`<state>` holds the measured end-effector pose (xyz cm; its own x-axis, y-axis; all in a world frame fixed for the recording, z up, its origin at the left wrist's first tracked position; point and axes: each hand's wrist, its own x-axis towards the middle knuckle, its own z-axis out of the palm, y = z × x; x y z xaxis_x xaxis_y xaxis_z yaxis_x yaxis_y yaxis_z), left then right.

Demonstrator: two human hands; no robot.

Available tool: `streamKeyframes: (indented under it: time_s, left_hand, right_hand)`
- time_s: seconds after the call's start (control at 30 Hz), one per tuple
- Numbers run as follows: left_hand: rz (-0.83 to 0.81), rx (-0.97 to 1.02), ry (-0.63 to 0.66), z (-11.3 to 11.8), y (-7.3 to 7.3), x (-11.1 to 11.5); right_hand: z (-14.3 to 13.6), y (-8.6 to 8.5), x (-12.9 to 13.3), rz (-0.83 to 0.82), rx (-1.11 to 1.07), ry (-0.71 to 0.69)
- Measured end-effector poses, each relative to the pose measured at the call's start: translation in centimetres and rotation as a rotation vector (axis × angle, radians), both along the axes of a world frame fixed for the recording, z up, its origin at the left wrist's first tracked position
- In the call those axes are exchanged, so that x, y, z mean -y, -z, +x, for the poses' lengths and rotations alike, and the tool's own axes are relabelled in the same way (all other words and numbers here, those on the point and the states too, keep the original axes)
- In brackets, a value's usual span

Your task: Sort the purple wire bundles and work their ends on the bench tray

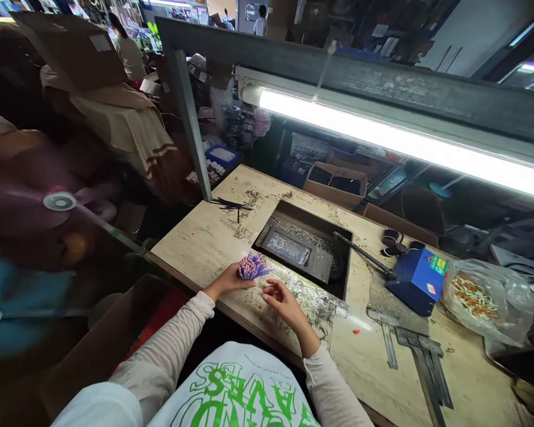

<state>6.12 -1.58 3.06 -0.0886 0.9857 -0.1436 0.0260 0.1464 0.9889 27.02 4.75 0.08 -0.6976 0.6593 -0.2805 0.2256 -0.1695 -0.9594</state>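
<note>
Grasping a bunch of purple strips (253, 268) with pinkish tips, the worker's left hand (229, 280) holds it over the near side of the worn tabletop (182, 240), while the right hand (285, 299), fingers loosely curled and apparently around nothing, hovers just beside it without touching. Beyond them I see a dark sunken recess (309, 220) littered with scraps, and off to the right a blue box (418, 281) stands beside a clear plastic bag (511, 290) of orange and white pieces.
</note>
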Motion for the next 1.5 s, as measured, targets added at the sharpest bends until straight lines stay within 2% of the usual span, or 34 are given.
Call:
streamKeyframes:
  time_s: [0.13, 0.2, 0.3, 0.37, 0.57, 0.7, 1.07, 1.5]
  left_hand:
    - [-0.018, -0.009, -0.09, 0.9, -0.7, -0.3]
    - [-0.003, 0.042, -0.154, 2.3, -1.5, -0.3]
    - [-0.02, 0.118, -0.202, 4.6, -3.1, 0.0]
    - [-0.01, 0.092, -0.194, 5.5, -4.3, 0.2]
    - [0.091, -0.066, 0.0, 5.3, -7.2, 0.7]
    - [0.107, -0.059, 0.017, 5.6, -8.3, 0.9]
    - [0.068, -0.009, -0.045, 7.1, -9.3, 0.9]
    - [0.179, -0.208, -0.082, 6.7, -9.1, 0.8]
  right_hand:
    - [-1.4, 0.1, 0.2, 0.297, 0.047, 0.103]
    - [-2.3, -0.3, 0.5, 0.356, -0.003, 0.112]
    - [-3.4, -1.3, 1.1, 0.253, -0.126, 0.023]
    - [-3.7, -2.0, 1.3, 0.174, -0.184, -0.025]
    - [-2.5, -3.7, 1.2, 0.046, -0.242, -0.114]
    - [-1.8, -4.3, 1.3, 0.015, -0.224, -0.135]
    - [-1.2, -4.1, 1.7, -0.074, -0.235, -0.1]
    - [-1.3, -3.9, 2.2, -0.234, -0.209, -0.153]
